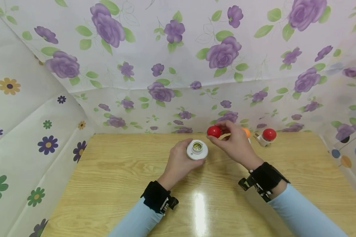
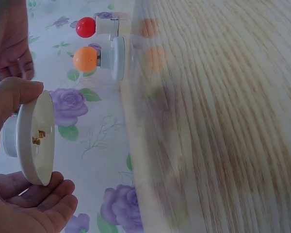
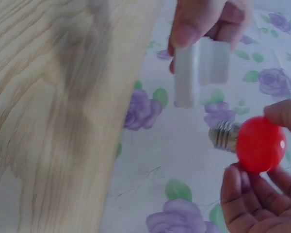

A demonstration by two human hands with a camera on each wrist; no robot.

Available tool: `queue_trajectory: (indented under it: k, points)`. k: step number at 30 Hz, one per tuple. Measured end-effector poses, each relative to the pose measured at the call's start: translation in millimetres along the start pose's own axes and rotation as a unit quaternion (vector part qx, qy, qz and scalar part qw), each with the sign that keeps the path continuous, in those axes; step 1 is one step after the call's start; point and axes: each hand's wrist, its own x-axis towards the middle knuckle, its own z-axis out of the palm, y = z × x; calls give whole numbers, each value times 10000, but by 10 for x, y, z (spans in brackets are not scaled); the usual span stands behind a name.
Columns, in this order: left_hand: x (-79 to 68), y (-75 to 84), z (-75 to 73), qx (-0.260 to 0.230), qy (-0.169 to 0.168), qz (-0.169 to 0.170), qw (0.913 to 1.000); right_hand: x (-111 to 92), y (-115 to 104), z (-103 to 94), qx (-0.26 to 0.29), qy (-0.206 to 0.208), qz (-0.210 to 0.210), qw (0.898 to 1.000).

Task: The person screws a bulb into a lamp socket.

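In the head view my left hand (image 1: 179, 159) grips a round white bulb socket (image 1: 192, 154) by its rim, thumb and fingers on opposite sides. The socket's threaded opening faces up, and the left wrist view shows two brass contacts inside its hollow underside (image 2: 46, 150). Up and to the right, my right hand (image 1: 234, 143) pinches a red light bulb (image 1: 214, 131) by its glass. In the right wrist view the bulb's metal screw base (image 3: 224, 135) points toward the socket (image 3: 186, 77), with a gap between them.
Behind my right hand an orange bulb (image 2: 85, 58) stands in a white round socket (image 2: 118, 59). To its right is a second red bulb (image 1: 269, 134) in a white plug-in holder (image 1: 264, 141). Flower-printed cloth (image 1: 136, 108) rises along the back edge of the wooden table (image 1: 121, 171).
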Motion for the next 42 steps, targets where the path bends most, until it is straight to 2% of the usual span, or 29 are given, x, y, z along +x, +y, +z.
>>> queue_trajectory:
  k: [3,8,12,22,33,42]
  points:
    - [3,16,-2,-43,-48,15,10000,1,-62,-6,312,-177,-254,9990]
    - [5,42,-7,-144,-102,68,9998,-18,-158,12,713,-802,-584,9925]
    - [6,62,-10,-146,-149,84,9997,-36,-204,29,642,-1105,-791,9886]
    - [-8,64,-17,-182,-127,131,9997,-56,-192,69,365,-1427,-1124,9827]
    - [17,44,-2,-192,-92,312,9993,-43,-162,118,283,-1382,-1482,9789]
    - [4,24,9,-213,-129,304,9992,-68,-174,142,392,-1289,-1386,9811]
